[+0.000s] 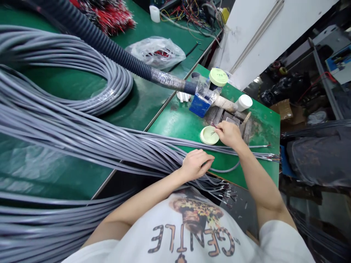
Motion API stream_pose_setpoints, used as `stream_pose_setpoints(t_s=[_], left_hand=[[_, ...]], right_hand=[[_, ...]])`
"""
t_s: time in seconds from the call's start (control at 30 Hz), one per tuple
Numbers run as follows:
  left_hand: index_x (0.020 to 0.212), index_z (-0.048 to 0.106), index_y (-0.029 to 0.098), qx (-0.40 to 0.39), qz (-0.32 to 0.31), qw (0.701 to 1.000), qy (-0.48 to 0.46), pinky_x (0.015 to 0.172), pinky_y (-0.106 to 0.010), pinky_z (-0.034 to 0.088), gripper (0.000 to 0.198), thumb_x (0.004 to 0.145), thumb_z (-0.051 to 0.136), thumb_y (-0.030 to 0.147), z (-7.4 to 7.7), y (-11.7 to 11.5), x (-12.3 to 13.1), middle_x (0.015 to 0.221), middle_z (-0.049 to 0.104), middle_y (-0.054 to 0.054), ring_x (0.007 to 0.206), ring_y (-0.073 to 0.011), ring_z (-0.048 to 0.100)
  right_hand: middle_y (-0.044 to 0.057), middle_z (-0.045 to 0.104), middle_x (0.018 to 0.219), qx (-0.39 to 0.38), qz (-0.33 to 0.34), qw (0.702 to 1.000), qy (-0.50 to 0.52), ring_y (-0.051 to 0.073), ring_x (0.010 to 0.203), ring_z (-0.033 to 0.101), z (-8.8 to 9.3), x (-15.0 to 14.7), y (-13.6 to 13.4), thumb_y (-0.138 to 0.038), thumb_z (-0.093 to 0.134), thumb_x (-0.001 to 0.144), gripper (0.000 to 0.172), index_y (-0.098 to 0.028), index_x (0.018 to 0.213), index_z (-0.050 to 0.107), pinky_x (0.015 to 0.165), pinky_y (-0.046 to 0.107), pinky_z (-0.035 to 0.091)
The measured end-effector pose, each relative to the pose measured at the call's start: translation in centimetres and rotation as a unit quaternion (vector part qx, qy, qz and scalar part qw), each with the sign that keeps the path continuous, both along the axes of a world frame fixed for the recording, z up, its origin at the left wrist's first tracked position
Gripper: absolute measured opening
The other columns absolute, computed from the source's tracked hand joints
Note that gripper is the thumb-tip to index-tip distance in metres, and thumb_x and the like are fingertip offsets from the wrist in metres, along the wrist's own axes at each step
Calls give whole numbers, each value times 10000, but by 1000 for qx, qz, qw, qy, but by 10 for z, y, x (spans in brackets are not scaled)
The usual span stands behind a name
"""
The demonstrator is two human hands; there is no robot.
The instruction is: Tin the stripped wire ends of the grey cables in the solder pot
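Grey sheathed cables [82, 120], long bundle, running from left across green surface [175, 126], stripped ends fanned out at right. Right hand [229, 134]: fingers [219, 126] pinching thin wires [212, 133] just above round cream lid [209, 135]. Left hand [196, 165]: fingers pressed together, lying on the bundle near surface edge. Blue box [199, 106] and corrugated black conduit [109, 45] farther off

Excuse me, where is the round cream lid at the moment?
In the head view, the cream lid lies on the green bench, just left of the right hand, below the blue box.
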State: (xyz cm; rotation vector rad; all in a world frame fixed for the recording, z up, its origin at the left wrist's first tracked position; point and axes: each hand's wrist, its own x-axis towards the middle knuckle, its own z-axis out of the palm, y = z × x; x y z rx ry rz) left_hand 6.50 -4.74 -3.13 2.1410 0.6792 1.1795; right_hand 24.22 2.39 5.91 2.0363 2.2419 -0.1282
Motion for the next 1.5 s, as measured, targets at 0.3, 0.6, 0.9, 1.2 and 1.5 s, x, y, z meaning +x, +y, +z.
stream_pose_setpoints(t_s=[0.3, 0.6, 0.9, 1.2, 1.5], left_hand=[[931, 641, 178, 13, 3, 1000, 10, 620, -283, 396, 154, 899, 499, 228, 0, 0, -1, 706, 660, -27, 638, -134, 545], [929, 638, 174, 15, 5, 1000, 7, 616, -282, 389, 130, 886, 520, 209, 0, 0, -1, 688, 647, -23, 636, -135, 539], [954, 638, 186, 15, 3, 1000, 16, 626, -288, 369, 143, 886, 515, 213, -4, -1, 0, 693, 641, -24, 649, -139, 544], [955, 635, 187, 11, 3, 1000, 13, 615, -286, 353, 138, 890, 515, 211, -2, -1, 0, 696, 642, -26, 645, -137, 547], [938, 677, 183, -42, -12, 998, -51, 637, -294, 404, 134, 864, 567, 205, 1, 1, 0, 717, 679, -39, 650, -138, 558]], right_hand=[[85, 675, 955, -15, 4, 999, -42, 215, 835, 613, -8, -14, -2, -340, 458, 909, 281, -180, 902, 688, 631, 296, 334], [73, 695, 794, 60, -132, 989, -36, 212, 734, 598, 16, 54, 13, -396, 517, 853, 291, -187, 804, 714, 624, 291, 346], [131, 718, 902, 25, -237, 969, -65, 252, 875, 644, -17, 97, 36, -389, 529, 836, 290, -185, 859, 734, 739, 325, 441], [149, 717, 930, 10, -248, 967, -59, 261, 908, 650, -29, 98, 42, -397, 531, 832, 320, -169, 922, 737, 763, 335, 450], [7, 567, 549, 134, -180, 966, 128, 151, 574, 529, 13, 80, 1, -376, 585, 778, 290, -162, 590, 642, 566, 259, 352]])
